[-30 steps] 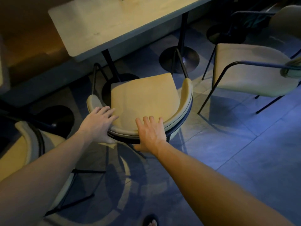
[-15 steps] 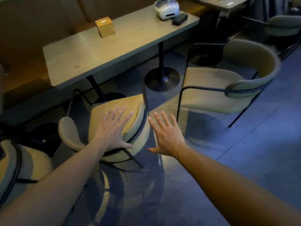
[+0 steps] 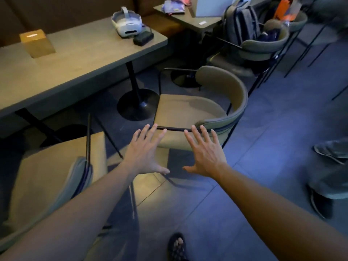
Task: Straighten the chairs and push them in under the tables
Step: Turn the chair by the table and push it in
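A beige chair with a curved back (image 3: pixel 190 110) stands turned sideways, out from the long table (image 3: pixel 81 59). My left hand (image 3: pixel 145 153) and my right hand (image 3: pixel 205 155) hover spread just short of its near black armrest, both holding nothing. A second beige chair (image 3: pixel 49 176) sits at lower left, its seat towards the table, beside my left forearm.
On the table lie a small wooden box (image 3: pixel 36 42), a white headset (image 3: pixel 127 22) and a black case (image 3: pixel 143 38). A chair with a backpack (image 3: pixel 239 23) stands behind. Another person's legs and shoes (image 3: pixel 327 185) are at the right. My sandalled foot (image 3: pixel 177 245) is below.
Both hands came off the left chair's back and swung right towards the sideways chair. The view turned right, so the left chair slid to the lower left.
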The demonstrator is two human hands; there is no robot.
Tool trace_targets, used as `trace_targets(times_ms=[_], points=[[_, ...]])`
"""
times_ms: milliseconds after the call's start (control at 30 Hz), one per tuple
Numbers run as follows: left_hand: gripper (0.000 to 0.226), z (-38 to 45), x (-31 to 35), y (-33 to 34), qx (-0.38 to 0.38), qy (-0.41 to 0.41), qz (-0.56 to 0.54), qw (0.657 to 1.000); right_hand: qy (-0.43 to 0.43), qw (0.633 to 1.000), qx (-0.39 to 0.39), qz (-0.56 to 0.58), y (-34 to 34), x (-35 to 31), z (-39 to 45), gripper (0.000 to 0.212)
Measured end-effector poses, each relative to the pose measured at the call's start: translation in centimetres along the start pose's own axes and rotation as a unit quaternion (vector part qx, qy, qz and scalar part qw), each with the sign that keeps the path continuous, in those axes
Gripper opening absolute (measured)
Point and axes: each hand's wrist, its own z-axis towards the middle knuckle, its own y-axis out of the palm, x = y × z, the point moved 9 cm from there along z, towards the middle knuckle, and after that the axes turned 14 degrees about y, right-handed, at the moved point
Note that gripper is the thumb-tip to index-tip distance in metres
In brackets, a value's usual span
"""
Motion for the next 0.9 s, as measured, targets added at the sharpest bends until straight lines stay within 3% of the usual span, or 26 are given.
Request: trace_targets(times_ms=[400, 600, 767, 900], points=[[0.138, 18.8, 4.9, 2.3, -0.034, -0.008, -0.038, 0.999, 0.021, 1.0, -0.013, -0.018, 3.1, 17.0, 11.3, 0.126], [0.143, 24.6, 6.3, 4.4, -0.07, -0.097, -0.081, 0.99, -0.035, 0.998, -0.047, -0.035, 6.2, 22.2, 15.7, 0.126], [0.142, 29.1, 8.1, 6.6, -0.112, -0.122, -0.071, 0.984, -0.069, 0.993, -0.069, -0.064, 9.2, 26.5, 19.1, 0.129], [0.121, 31.2, 7.6, 8.6, -0.163, -0.148, -0.065, 0.973, -0.101, 0.985, -0.083, -0.109, 11.0, 28.2, 21.9, 0.128]])
